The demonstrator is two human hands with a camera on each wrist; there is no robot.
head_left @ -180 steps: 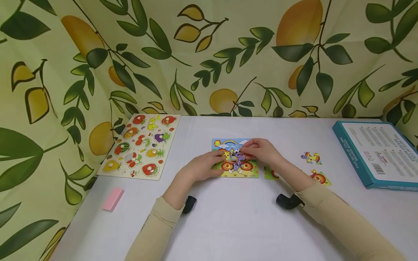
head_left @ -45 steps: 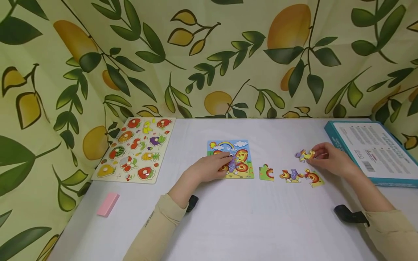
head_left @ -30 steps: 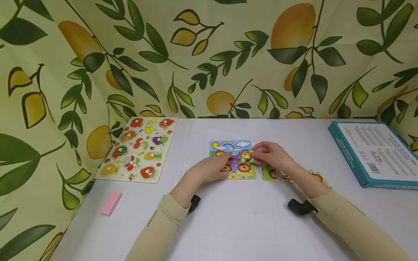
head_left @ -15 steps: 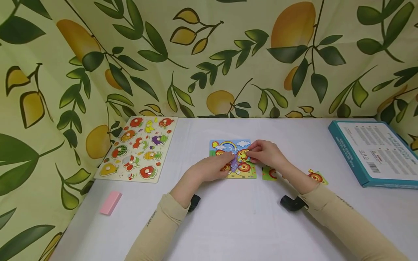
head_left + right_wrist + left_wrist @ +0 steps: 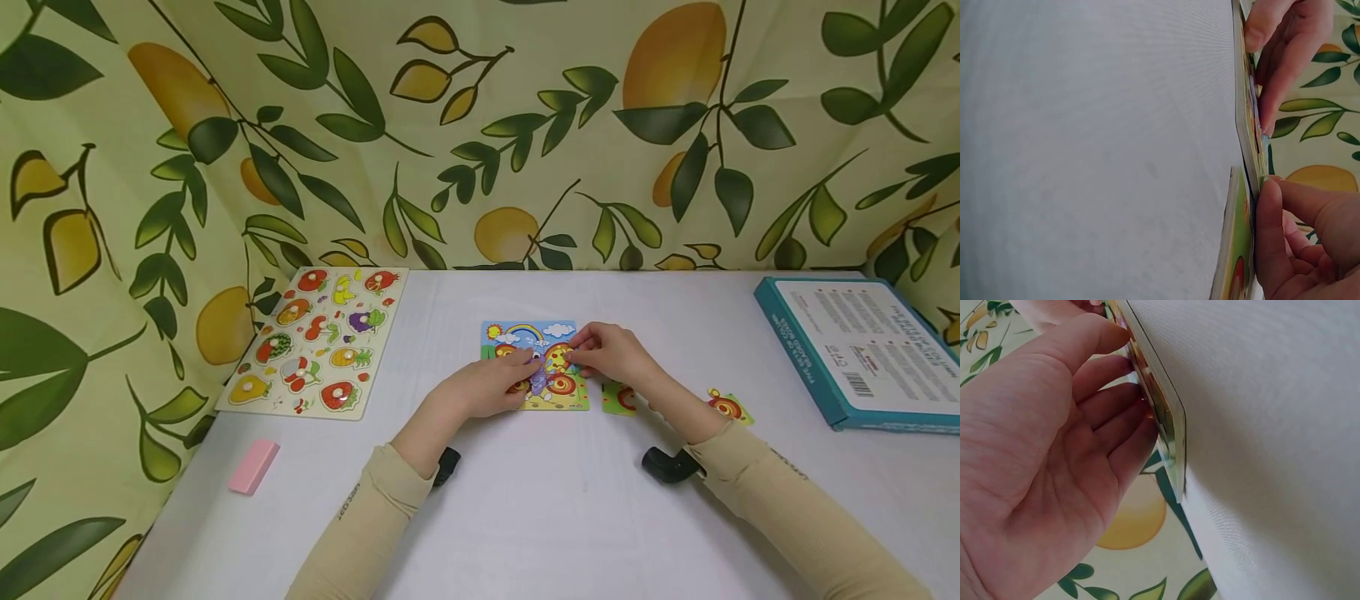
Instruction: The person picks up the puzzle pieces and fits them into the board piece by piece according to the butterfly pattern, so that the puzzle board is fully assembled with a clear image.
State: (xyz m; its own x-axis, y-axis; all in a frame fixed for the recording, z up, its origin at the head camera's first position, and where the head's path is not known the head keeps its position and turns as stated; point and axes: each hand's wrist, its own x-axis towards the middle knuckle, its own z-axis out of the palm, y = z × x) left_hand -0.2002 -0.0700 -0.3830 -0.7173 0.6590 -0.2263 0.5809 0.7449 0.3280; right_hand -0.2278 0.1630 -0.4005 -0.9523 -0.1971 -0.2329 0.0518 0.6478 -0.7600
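Observation:
A butterfly jigsaw puzzle board (image 5: 555, 402) lies flat near the table's middle, with a rainbow and clouds along its top. My left hand (image 5: 483, 385) rests fingertips and thumb on the left half of the picture, hiding part of the butterfly. At the right side, my right hand (image 5: 609, 354) pinches a yellow-and-red wing piece (image 5: 557, 358) between thumb and index finger, low over the board. In the right wrist view the thumb and index (image 5: 1269, 194) meet at the board's surface. Right of the board lies a green loose piece (image 5: 618, 400), partly under the right forearm.
Another loose piece (image 5: 729, 407) lies farther right. A teal box (image 5: 862, 350) stands at the right, a fruit peg puzzle (image 5: 318, 342) at the back left, and a pink block (image 5: 253, 467) at the front left. Patterned cloth (image 5: 525, 125) hangs behind.
My right hand has carried the piece from the right side of the table to the board, lowering it onto the butterfly's upper right wing. The left hand has stayed on the board.

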